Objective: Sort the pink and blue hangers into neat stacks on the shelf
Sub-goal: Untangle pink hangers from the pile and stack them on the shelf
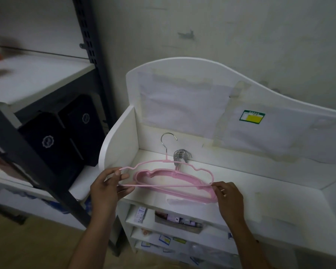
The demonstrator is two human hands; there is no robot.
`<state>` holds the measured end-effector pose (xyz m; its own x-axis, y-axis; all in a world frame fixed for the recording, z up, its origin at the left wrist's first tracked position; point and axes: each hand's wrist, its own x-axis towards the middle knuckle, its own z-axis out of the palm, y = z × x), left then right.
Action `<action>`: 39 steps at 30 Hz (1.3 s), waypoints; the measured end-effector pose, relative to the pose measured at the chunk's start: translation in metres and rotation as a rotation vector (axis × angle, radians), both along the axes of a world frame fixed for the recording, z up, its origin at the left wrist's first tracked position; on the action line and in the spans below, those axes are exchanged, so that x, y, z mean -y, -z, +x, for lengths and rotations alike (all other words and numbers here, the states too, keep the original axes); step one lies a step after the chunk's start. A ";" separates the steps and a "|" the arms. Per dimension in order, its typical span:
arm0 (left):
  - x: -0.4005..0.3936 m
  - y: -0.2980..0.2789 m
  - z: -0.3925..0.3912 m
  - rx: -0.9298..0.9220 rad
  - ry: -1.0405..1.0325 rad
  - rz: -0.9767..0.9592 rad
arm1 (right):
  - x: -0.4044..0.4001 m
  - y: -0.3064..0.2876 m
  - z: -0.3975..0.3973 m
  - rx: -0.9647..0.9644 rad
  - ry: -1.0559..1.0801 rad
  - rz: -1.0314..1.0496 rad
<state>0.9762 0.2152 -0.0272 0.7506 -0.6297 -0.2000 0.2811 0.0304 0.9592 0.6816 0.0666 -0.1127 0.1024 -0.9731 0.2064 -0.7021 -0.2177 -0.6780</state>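
A thin pink hanger [163, 161] is pinched at both ends by left hand [107, 188] and right hand [228, 197], just above the pink stack [175, 183] on the shelf [270, 191]. Judged light, springy; tips make the best hold.

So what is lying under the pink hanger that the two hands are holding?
Under the held pink hanger a stack of pink hangers lies on the white shelf, with its metal hooks bunched behind. How many hangers it holds cannot be told.
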 end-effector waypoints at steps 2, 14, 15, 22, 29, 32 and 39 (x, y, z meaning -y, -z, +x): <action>0.003 0.002 -0.002 -0.005 0.015 -0.002 | 0.000 -0.002 -0.002 0.013 -0.001 0.008; 0.035 0.035 0.003 -0.021 0.132 0.060 | 0.001 -0.010 -0.022 0.414 0.090 0.212; 0.038 0.038 0.003 -0.023 0.139 0.075 | 0.001 -0.009 -0.023 0.428 0.090 0.222; 0.052 0.057 0.004 0.079 0.145 0.158 | 0.002 -0.004 -0.024 0.381 0.085 0.237; 0.057 0.064 0.015 0.852 0.191 0.393 | 0.000 -0.005 -0.012 0.203 0.021 0.220; 0.059 0.063 0.014 0.935 0.211 0.436 | -0.001 -0.009 -0.005 0.124 -0.027 0.224; 0.071 0.065 0.019 0.962 0.300 0.532 | 0.006 -0.011 0.004 -0.129 -0.076 0.217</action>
<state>0.9953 0.1442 -0.0921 0.5706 -0.8172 0.0818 -0.6508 -0.3891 0.6519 0.6855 0.0607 -0.1021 0.1893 -0.9816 -0.0258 -0.7729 -0.1327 -0.6205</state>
